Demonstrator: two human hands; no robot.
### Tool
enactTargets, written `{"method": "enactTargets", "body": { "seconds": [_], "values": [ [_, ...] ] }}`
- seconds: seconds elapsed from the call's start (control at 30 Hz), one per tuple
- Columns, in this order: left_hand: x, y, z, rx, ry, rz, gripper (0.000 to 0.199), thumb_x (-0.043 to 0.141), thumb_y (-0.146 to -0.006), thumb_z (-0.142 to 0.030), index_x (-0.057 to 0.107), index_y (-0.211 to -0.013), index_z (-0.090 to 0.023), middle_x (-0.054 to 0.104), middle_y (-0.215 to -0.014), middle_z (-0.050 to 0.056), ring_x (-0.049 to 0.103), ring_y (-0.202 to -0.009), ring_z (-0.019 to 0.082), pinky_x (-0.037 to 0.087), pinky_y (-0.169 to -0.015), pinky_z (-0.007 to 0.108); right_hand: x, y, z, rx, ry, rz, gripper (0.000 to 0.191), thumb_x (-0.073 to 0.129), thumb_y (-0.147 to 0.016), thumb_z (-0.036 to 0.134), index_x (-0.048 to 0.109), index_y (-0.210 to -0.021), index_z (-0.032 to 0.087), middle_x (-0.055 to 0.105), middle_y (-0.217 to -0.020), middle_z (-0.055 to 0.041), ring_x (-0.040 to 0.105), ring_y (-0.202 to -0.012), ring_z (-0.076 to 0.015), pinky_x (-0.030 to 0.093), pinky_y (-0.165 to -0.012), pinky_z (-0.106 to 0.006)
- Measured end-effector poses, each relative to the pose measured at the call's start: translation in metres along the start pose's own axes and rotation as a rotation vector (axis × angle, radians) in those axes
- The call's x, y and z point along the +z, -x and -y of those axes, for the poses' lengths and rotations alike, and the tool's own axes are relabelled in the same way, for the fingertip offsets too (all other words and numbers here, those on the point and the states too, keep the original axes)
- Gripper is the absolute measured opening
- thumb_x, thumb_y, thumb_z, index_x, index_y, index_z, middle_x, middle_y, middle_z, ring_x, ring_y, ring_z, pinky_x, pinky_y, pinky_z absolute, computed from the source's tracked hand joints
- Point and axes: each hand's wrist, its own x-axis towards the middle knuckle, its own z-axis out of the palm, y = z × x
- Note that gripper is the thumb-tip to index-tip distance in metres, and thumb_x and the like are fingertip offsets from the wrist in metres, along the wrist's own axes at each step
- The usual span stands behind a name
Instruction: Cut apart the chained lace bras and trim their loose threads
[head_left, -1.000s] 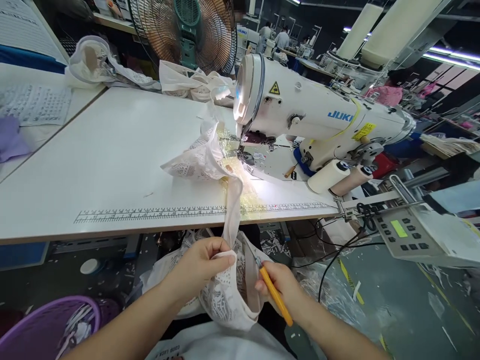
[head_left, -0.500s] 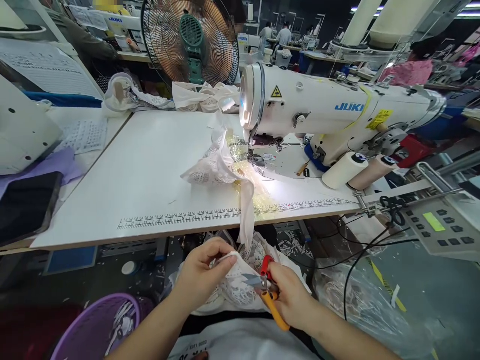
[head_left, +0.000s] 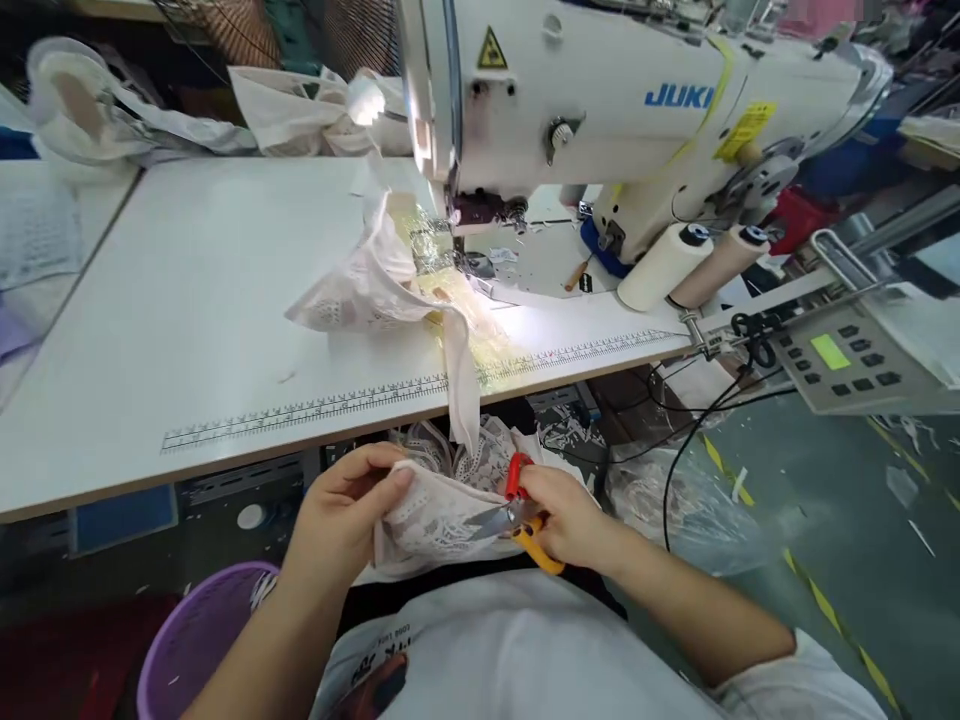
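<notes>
Between thumb and fingers, my left hand [head_left: 341, 515] pinches the edge of a white lace bra [head_left: 442, 515] above my lap. My right hand [head_left: 566, 510] is closed on a pair of scissors [head_left: 495, 522] with one red and one orange handle. The blades point left across the lace and look parted. More lace and straps bunch up behind, below the table edge. Another white lace piece [head_left: 360, 285] lies on the table beside the sewing machine needle, its strip [head_left: 460, 375] hanging over the front edge.
A white sewing machine [head_left: 570, 110] stands on the table [head_left: 202, 300], which has a printed ruler [head_left: 315, 408] along its front. Thread cones [head_left: 664, 268] and a control panel [head_left: 847, 360] are at right. A purple basket [head_left: 202, 640] stands lower left. More white pieces [head_left: 300, 110] lie at the back.
The view has tilted down and closer. My left hand has moved left, spreading the lace out flatter. The scissors stay in my right hand, with the blades against the lace.
</notes>
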Motion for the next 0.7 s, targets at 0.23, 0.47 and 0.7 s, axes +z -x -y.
{"method": "enactTargets", "body": {
  "seconds": [0.23, 0.47, 0.7],
  "values": [
    [0.000, 0.005, -0.004, 0.004, -0.008, -0.037, 0.013, 0.075, -0.059, -0.024, 0.063, -0.060, -0.024, 0.057, -0.077, -0.001, 0.048, -0.060, 0.013, 0.037, -0.044, 0.021, 0.008, 0.000, -0.007, -0.354, 0.126, -0.121, 0.019, 0.047, -0.078, 0.014, 0.055, -0.094, 0.022, 0.065, -0.096, -0.0089, 0.061, -0.092, -0.0208, 0.049, -0.081, -0.036],
    [-0.003, 0.015, -0.005, 0.153, -0.034, 0.016, 0.009, 0.072, -0.063, -0.016, 0.068, -0.062, -0.024, 0.059, -0.070, -0.001, 0.051, -0.066, 0.015, 0.037, -0.048, 0.022, 0.012, -0.006, 0.003, -0.354, 0.189, -0.062, 0.014, 0.042, -0.076, 0.010, 0.052, -0.081, 0.018, 0.064, -0.077, -0.0104, 0.060, -0.079, -0.0235, 0.051, -0.070, -0.038],
    [-0.019, 0.016, 0.001, 0.371, -0.036, 0.046, 0.015, 0.072, -0.065, -0.011, 0.071, -0.068, -0.026, 0.062, -0.065, -0.001, 0.053, -0.063, 0.015, 0.039, -0.048, 0.025, 0.004, -0.002, 0.015, -0.045, -0.120, 0.003, 0.016, 0.053, -0.080, 0.029, 0.047, -0.069, 0.021, 0.057, -0.070, -0.0022, 0.055, -0.062, -0.0152, 0.046, -0.054, -0.027]
  ]
}}
